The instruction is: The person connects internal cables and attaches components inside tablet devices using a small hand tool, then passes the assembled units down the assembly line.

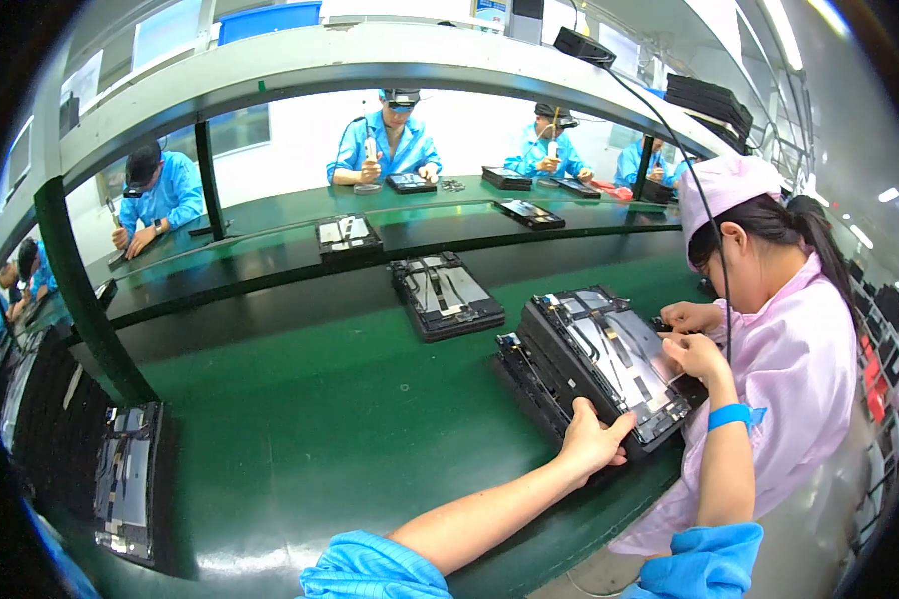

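My left hand (594, 436) is closed on the near edge of a thick stack of black trays (541, 334), its thumb on top. A tablet-like device (609, 344) with exposed inner parts, silver plates and dark ribbon strips lies in the top tray. At the stack's right edge, my right hand (697, 357) holds on with bent fingers, partly hidden; a blue band circles that wrist. The stack is tilted and partly covers another black tray with parts (529, 384) on the green bench. Right beside my right hand is the hand (691, 317) of a co-worker in pink.
The co-worker (779, 339) sits close on the right. Another opened device in a tray (448, 297) lies on the green bench (300, 419) farther off. At the left stand a tray with a device (128, 484) and piled trays (55, 419). People in blue work beyond the frame post (85, 290).
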Motion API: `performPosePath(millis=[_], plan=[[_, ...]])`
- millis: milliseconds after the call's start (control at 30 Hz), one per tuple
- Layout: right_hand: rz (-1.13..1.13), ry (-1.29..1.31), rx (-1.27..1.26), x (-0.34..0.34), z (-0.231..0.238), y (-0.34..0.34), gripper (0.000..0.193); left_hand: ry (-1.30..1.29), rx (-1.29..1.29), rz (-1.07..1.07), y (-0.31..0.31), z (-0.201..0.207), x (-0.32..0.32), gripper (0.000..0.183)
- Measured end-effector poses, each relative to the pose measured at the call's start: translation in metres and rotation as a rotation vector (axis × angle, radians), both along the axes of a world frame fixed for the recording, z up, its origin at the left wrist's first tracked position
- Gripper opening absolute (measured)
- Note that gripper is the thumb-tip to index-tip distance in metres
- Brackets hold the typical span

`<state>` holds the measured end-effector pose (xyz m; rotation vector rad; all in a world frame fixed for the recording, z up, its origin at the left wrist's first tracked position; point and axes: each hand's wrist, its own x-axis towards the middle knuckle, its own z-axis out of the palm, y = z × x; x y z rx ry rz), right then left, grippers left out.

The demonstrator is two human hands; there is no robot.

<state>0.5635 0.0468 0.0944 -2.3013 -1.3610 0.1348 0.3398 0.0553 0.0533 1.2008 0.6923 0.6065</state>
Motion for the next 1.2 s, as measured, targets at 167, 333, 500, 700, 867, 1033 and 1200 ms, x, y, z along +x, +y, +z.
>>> performPosePath(millis=[167, 333, 500, 700, 867, 1033, 1200], plan=[[0.194, 0.179, -0.030, -0.047, 0.032, -0.007, 0.040, -0.075, -0.061, 0.100, -0.006, 0.029, -0.064, 0.039], [0.617, 0.389, -0.176, -0.171, 0.004, -0.022, 0.039, 0.144, -0.046, 0.130, -0.022, 0.020, -0.218, 0.033], [0.991, 0.568, -0.246, -0.270, -0.073, -0.049, 0.040, 0.255, -0.151, 0.319, -0.089, -0.026, -0.341, 0.039], [0.998, 0.193, -0.491, -0.311, -0.056, -0.025, 0.040, 1.131, 0.600, 0.512, -0.157, -0.030, -0.378, 0.061], [0.810, 0.006, -0.259, -0.351, -0.048, 0.046, 0.043, 0.814, 0.796, 0.293, -0.177, -0.069, -0.370, 0.071], [0.931, -0.100, -0.293, -0.356, -0.057, 0.070, 0.039, 0.745, 0.821, 0.370, -0.171, -0.069, -0.365, 0.064], [0.941, 0.021, -0.289, -0.340, -0.060, 0.074, 0.042, 0.580, 0.851, 0.363, -0.160, -0.073, -0.359, 0.056]])
